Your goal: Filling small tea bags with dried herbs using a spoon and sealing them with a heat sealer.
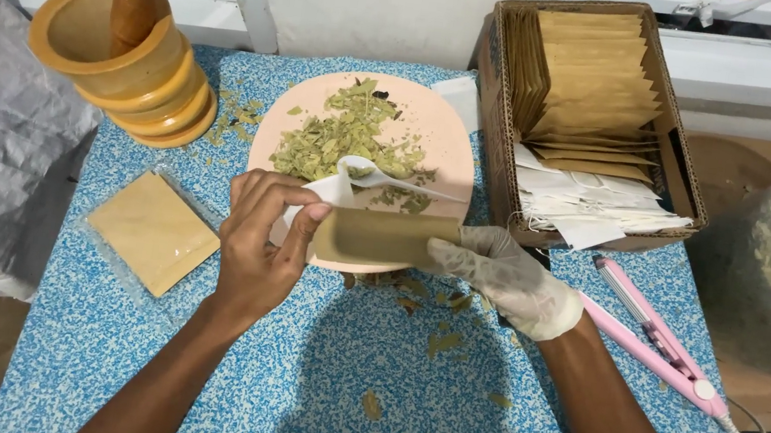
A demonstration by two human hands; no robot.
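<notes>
L hand (258, 244) bare; R hand (506, 277) in thin translucent glove; forearms unsleeved

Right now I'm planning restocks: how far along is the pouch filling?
Done: one flat tan pouch lies apart at the left, though I cannot tell if it is sealed. In hand: left hand and gloved right hand hold a tan pouch over the pink plate. Left: dried leaves and many pouches in the box.

Near bench (304, 384) lies open to my grips; mortar (119, 52) blocks far left, cardboard box (498, 152) far right.
</notes>
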